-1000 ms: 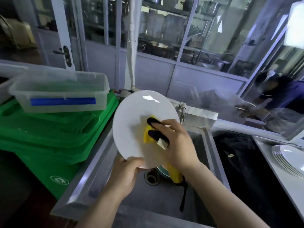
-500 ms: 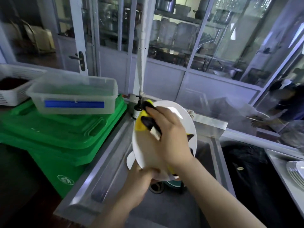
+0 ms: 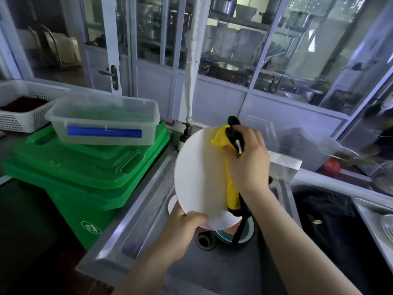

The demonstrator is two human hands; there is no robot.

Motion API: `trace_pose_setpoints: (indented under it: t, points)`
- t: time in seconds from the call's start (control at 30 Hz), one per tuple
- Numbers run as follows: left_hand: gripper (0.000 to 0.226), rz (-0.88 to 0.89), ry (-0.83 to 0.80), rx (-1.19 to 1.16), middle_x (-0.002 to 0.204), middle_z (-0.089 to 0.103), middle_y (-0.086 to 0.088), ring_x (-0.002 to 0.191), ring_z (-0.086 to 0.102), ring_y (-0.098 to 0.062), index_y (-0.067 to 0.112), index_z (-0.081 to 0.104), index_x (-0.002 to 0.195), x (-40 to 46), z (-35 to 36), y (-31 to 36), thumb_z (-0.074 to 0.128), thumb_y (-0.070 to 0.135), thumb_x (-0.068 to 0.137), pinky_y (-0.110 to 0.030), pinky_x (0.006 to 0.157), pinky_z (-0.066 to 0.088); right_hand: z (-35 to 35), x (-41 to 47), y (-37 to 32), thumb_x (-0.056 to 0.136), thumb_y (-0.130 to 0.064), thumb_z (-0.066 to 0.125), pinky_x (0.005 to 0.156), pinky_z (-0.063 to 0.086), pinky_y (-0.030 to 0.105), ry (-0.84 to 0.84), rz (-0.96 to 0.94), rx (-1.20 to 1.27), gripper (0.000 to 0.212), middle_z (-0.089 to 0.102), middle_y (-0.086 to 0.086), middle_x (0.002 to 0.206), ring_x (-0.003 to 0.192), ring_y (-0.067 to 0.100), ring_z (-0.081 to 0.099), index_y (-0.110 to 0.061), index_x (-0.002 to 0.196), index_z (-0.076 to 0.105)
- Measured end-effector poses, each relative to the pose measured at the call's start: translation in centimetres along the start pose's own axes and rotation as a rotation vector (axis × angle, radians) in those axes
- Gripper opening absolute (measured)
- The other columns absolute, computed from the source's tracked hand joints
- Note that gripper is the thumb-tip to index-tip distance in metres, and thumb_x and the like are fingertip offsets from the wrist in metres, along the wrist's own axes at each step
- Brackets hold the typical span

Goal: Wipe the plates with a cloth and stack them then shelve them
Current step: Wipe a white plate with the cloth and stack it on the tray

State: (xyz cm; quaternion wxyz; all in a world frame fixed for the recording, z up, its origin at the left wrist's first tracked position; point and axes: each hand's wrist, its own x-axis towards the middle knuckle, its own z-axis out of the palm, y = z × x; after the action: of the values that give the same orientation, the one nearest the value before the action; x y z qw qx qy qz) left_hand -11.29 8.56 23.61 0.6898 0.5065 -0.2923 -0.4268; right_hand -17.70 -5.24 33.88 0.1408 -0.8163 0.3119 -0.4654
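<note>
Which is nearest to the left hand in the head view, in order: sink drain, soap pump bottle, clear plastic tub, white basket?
From the left hand, which grips the white plate's lower edge:
1. Sink drain, just right of the hand, in the basin.
2. Soap pump bottle, behind the plate, at the sink's back corner.
3. Clear plastic tub, on the green bin lid, up-left.
4. White basket, far left.

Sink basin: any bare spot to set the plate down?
Bare basin floor lies near the person, this side of the drain. Crowded beyond it: teal dish and another white plate under the held plate. Green bin lid carries a clear tub.
</note>
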Motion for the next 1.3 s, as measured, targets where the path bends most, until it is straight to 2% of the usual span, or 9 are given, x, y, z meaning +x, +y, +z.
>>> trace_pose_setpoints:
  t: [0.13, 0.27, 0.47, 0.63, 0.7, 0.83, 0.97, 1.13, 1.3]
  points:
    - [0.051, -0.014, 0.078, -0.05, 0.099, 0.069, -0.021, 0.098, 0.066, -0.039, 0.013, 0.066, 0.103, 0.3, -0.1, 0.3, 0.06, 0.006, 0.052, -0.059, 0.082, 0.055, 1.2, -2.3, -2.4, 0.079, -0.015, 0.062, 0.083, 0.041, 0.025, -0.204, -0.164, 0.033, 0.046, 0.062, 0.002, 0.116, 0.103, 0.025, 0.057, -0.017, 0.125, 0.062]
    - [0.058, 0.016, 0.049, -0.08, 0.105, 0.072, -0.011, 0.097, 0.069, -0.027, 0.029, 0.072, 0.103, 0.3, -0.4, 0.7, 0.049, -0.002, 0.059, -0.053, 0.076, 0.058, 1.6, -4.3, -3.5, 0.075, -0.041, 0.05, 0.091, 0.047, 0.037, -0.371, -0.217, 0.075, 0.06, 0.058, 0.003, 0.123, 0.107, 0.027, 0.056, -0.018, 0.13, 0.057]
    - [0.059, 0.04, 0.09, -0.088, 0.107, 0.071, -0.011, 0.101, 0.068, -0.025, 0.02, 0.064, 0.112, 0.9, -0.7, 0.8, 0.045, -0.003, 0.06, -0.046, 0.077, 0.056, 2.3, -5.2, -2.7, 0.072, -0.015, 0.077, 0.088, 0.048, 0.043, -0.412, -0.338, 0.153, 0.057, 0.059, 0.006, 0.121, 0.103, 0.031, 0.058, -0.015, 0.126, 0.062]
    - [0.055, 0.054, 0.091, -0.113, 0.105, 0.069, -0.016, 0.103, 0.067, -0.026, 0.008, 0.061, 0.112, 1.4, -1.3, 1.5, 0.047, -0.005, 0.061, -0.044, 0.077, 0.056, 1.4, -4.7, -1.4, 0.068, -0.025, 0.079, 0.088, 0.05, 0.04, -0.551, -0.435, 0.136, 0.058, 0.06, 0.005, 0.118, 0.101, 0.029, 0.061, -0.018, 0.124, 0.064]
    - [0.06, 0.033, 0.074, -0.115, 0.101, 0.069, -0.016, 0.097, 0.068, -0.027, 0.007, 0.06, 0.116, 1.6, -1.4, 2.2, 0.051, -0.004, 0.058, -0.039, 0.07, 0.056, 0.9, -3.3, -0.8, 0.072, -0.025, 0.073, 0.09, 0.048, 0.033, -0.505, -0.373, 0.086, 0.052, 0.06, 0.005, 0.118, 0.103, 0.028, 0.061, -0.02, 0.123, 0.065]
    - [0.065, 0.02, 0.094, -0.081, 0.119, 0.064, -0.025, 0.112, 0.059, -0.044, 0.001, 0.055, 0.124, 2.8, -0.8, 4.1, 0.056, 0.004, 0.058, -0.064, 0.094, 0.046, -0.2, 1.6, 0.2, 0.084, -0.012, 0.066, 0.077, 0.036, 0.017, -0.14, -0.112, -0.005, 0.039, 0.06, 0.004, 0.116, 0.102, 0.024, 0.059, -0.019, 0.122, 0.065]
    - [0.061, 0.101, 0.073, 0.03, 0.109, 0.062, -0.034, 0.107, 0.058, -0.052, -0.003, 0.06, 0.114, 4.4, 0.6, 7.6, 0.062, 0.009, 0.054, -0.068, 0.093, 0.044, -1.5, 5.8, -0.9, 0.084, -0.007, 0.06, 0.072, 0.027, 0.012, 0.141, 0.061, 0.039, 0.046, 0.057, 0.006, 0.12, 0.101, 0.015, 0.051, -0.019, 0.128, 0.057]
    - [0.046, 0.27, -0.037, 0.108, 0.09, 0.075, 0.004, 0.089, 0.069, -0.017, 0.021, 0.065, 0.105, 6.8, 1.7, 12.0, 0.053, 0.003, 0.064, -0.033, 0.069, 0.057, -1.6, 4.9, -6.2, 0.077, -0.014, 0.062, 0.093, 0.044, 0.029, 0.037, -0.239, 0.184, 0.053, 0.053, 0.007, 0.122, 0.11, 0.023, 0.055, -0.014, 0.13, 0.056]
    - [0.041, 0.322, -0.046, 0.04, 0.091, 0.07, -0.011, 0.093, 0.065, -0.031, 0.018, 0.069, 0.09, 7.0, 1.4, 13.9, 0.051, 0.0, 0.058, -0.05, 0.078, 0.053, -3.5, 6.4, -6.7, 0.072, -0.011, 0.071, 0.088, 0.047, 0.028, -0.063, -0.503, 0.07, 0.052, 0.059, 0.009, 0.113, 0.102, 0.024, 0.06, -0.012, 0.123, 0.063]
